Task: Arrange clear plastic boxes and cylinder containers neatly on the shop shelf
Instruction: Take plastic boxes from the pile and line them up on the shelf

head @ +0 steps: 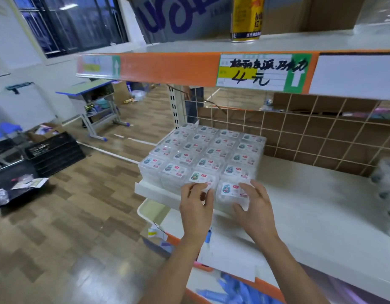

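Left hand (pixel 197 202): fingers bent at the left edge of the front box (pixel 231 190); grip or mere touch, cannot tell. Right hand (pixel 254 207): thumb and fingers curled round that box's right side.

Front box: flat, label up, long axis across the shelf (pixel 310 207), at its front lip, nearest in the rightmost column.

Behind: stacked clear boxes (pixel 203 154), four columns running back, same orientation, at the shelf's left end.

Right edge: cylinder containers (pixel 385 194), blurred.

Beyond: wire grid backing (pixel 310 137). Above: price label (pixel 263 72), yellow can (pixel 246 18).
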